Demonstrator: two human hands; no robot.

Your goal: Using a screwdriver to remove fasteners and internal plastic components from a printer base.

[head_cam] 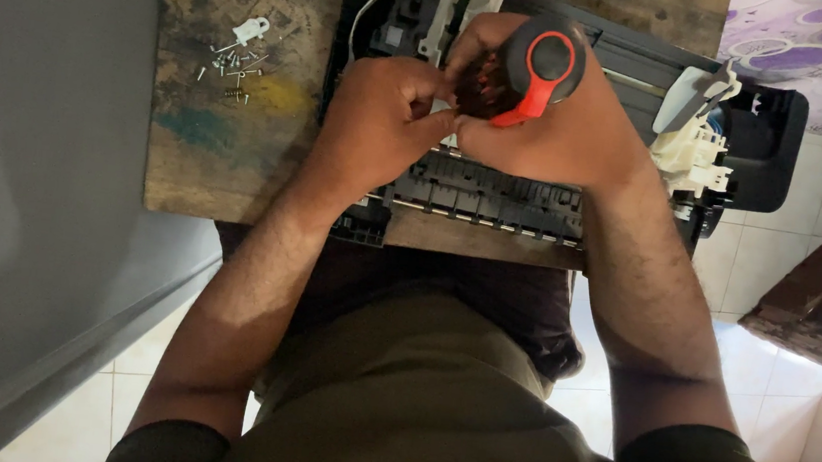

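Both forearms reach forward from the lap to 2 hands meeting over a dismantled black printer chassis [495, 194] on the bench [207, 161]. Right hand [567, 125] fists a screwdriver [537, 67], red-black handle toward camera, shaft hidden, pointing down. Left hand [382, 118] pinches at the tip, touching the right. Loose screws [231, 68] lie well left.

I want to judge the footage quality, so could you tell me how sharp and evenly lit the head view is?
Head view: hands and screwdriver handle fairly sharp; loose screws small but distinct; grey wall at left dim and featureless; tiled floor at lower right brighter; corners soft.
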